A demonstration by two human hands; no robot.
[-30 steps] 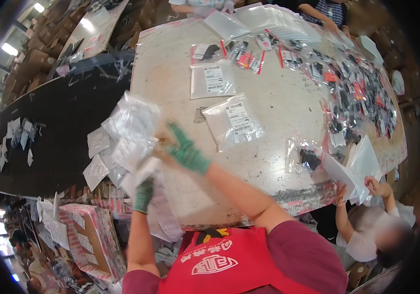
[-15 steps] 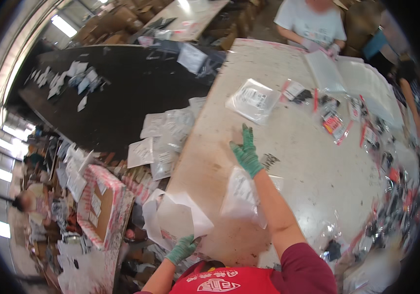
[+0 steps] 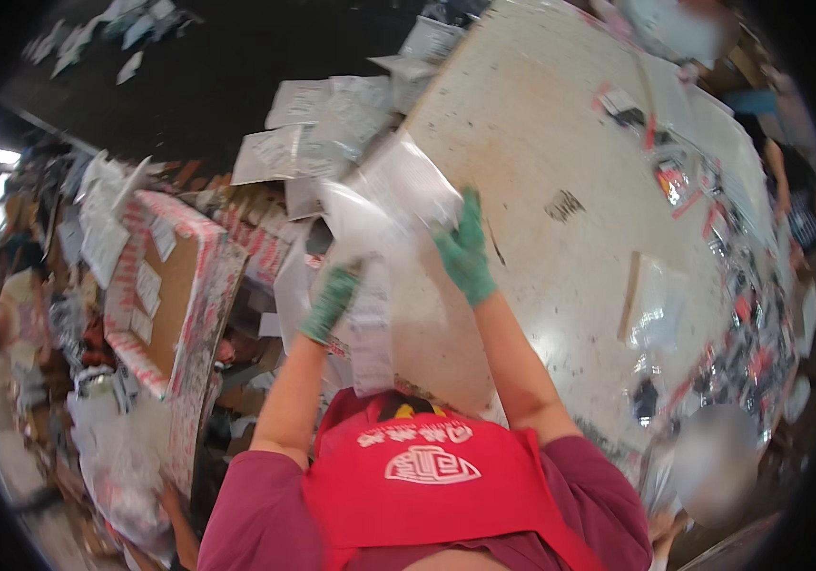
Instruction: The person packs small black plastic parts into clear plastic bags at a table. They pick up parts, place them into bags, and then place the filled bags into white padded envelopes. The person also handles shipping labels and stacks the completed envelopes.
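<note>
In green gloves, both my hands are over the left edge of the table. My left hand (image 3: 334,303) is closed on a loose white plastic bag (image 3: 362,221), next to a printed white strip (image 3: 372,333) that hangs toward my apron. Just to its right, my right hand (image 3: 467,249) has its thumb and fingers at the edge of a flat white plastic package (image 3: 412,181). The package is smeared by motion and overlaps the bag. How far the fingers reach under it is hidden.
More white packages (image 3: 317,124) lie left of the table (image 3: 541,143), beside a dark surface (image 3: 236,57). A carton with red-and-white tape (image 3: 179,285) stands at left. On the table are a clear package (image 3: 655,300) and several small bagged items (image 3: 679,181). Other people work nearby.
My right hand has come back from the far part of the table toward my left hand, and the flat package there is gone from its spot. The view has tilted down.
</note>
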